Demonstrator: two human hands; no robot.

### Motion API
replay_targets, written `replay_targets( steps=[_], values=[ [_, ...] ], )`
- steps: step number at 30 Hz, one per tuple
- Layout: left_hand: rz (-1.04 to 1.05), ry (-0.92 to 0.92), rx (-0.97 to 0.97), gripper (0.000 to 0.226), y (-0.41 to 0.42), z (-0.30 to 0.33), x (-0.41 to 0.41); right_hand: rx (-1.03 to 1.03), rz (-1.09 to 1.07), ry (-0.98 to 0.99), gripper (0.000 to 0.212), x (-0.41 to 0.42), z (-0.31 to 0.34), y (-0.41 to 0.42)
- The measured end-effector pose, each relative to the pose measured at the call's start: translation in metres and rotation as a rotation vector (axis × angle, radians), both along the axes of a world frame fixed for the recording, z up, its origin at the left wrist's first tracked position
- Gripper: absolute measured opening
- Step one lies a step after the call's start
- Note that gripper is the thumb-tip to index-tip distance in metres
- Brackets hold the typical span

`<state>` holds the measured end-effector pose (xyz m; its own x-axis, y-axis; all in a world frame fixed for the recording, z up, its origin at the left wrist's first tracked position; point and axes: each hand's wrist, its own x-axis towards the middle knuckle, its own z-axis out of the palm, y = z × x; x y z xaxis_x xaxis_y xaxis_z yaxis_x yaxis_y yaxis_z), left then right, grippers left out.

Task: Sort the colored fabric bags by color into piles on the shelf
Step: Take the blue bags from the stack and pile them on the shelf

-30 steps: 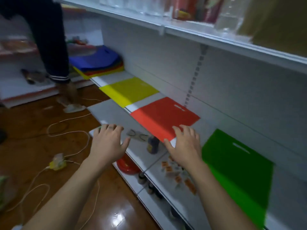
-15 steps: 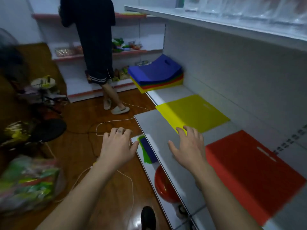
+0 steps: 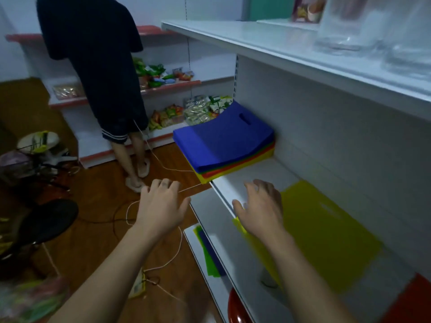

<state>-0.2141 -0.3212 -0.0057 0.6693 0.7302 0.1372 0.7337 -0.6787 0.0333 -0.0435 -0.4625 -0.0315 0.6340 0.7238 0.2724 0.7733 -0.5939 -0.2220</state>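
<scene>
A mixed stack of fabric bags (image 3: 224,141) lies at the far end of the white shelf (image 3: 235,183), blue on top with green, red and yellow edges showing beneath. A single yellow bag (image 3: 326,234) lies flat on the shelf in front of me. A red bag's corner (image 3: 410,301) shows at the lower right. My right hand (image 3: 261,206) hovers open over the yellow bag's near-left corner. My left hand (image 3: 161,203) hangs open over the floor, left of the shelf edge. Neither hand holds anything.
A person in dark clothes (image 3: 102,78) stands at the back shelves of snack packets (image 3: 186,110). White cords (image 3: 163,229) trail over the wooden floor. Green and blue bags (image 3: 210,255) lie on a lower shelf, beside a red round object (image 3: 238,308). An upper shelf (image 3: 303,52) overhangs.
My view has swung left along the shelf: the green bag left the frame, the red one slid to the corner, the mixed stack came closer. Both hands moved left with it, still holding nothing.
</scene>
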Motion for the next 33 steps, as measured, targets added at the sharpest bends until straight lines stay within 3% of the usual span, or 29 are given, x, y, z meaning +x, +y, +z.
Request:
replay_targets(
  steps=[7,15,25,30,33],
  values=[
    [-0.142,-0.086,0.023,0.048,0.130,0.001,0.070,-0.034,-0.145,-0.060,0.054,0.048,0.007,0.096],
    [-0.482,-0.015,-0.009,0.051,0.250,0.000,0.165,-0.103,-0.450,0.105,0.058,0.074,0.017,0.181],
    [-0.651,0.101,-0.034,0.048,0.294,-0.021,0.208,-0.153,-0.672,0.316,0.064,0.066,-0.003,0.226],
    [-0.640,0.064,-0.032,0.046,0.292,-0.030,0.202,-0.052,-0.738,0.382,0.070,0.064,-0.009,0.226],
    [-0.642,0.093,-0.036,0.051,0.293,-0.030,0.208,0.151,-0.850,0.593,0.079,0.064,-0.007,0.221]
  ],
)
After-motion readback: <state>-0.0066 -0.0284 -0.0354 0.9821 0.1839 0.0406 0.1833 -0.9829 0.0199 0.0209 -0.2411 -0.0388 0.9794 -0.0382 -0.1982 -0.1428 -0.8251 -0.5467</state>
